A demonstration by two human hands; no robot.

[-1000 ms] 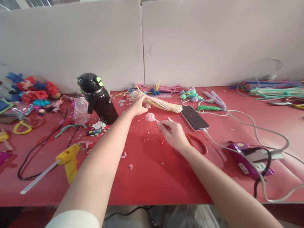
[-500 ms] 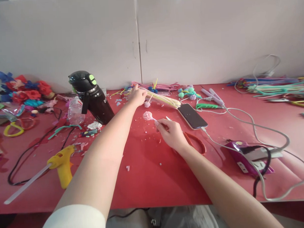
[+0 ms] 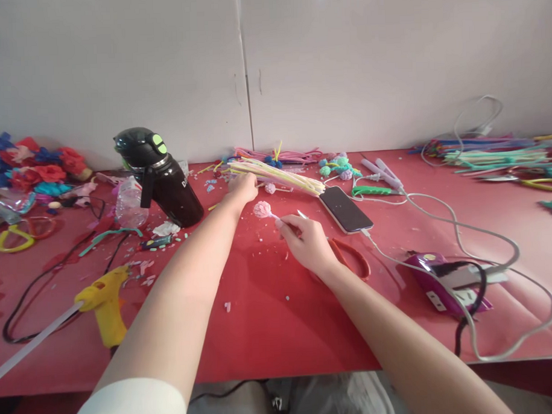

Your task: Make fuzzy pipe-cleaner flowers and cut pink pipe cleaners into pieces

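Looking through the head camera, the only view, the left hand (image 3: 243,188) is now at the near end of the bundle of pale yellow and pink pipe cleaners (image 3: 279,175), which lies on the red table (image 3: 271,328) in front of the white partition (image 3: 162,72). A second ago this hand rested lower on the bundle; half a second ago it was stretched further back toward the partition, and now it has come a little nearer to the person again, with the bundle moved slightly leftward with it. The fingers are curled over the strands, but I cannot tell if they really grip them or only press on them. The right hand (image 3: 307,245) has hardly moved in all three pictures: it pinches the thin stem of a small pink pom-pom flower (image 3: 261,209), which points up and left, close to the left hand but apart from it. Just beside the far end of the bundle lies a black phone (image 3: 345,208) on its white cable (image 3: 462,237). An orange ring (image 3: 357,261) lies partly under the right wrist. Left of the arms stand a black bottle (image 3: 164,174) and a clear plastic bottle (image 3: 130,203), and nearer lies a yellow glue gun (image 3: 102,300). My judgement is that the left hand is choosing a strand while the right keeps the flower ready.
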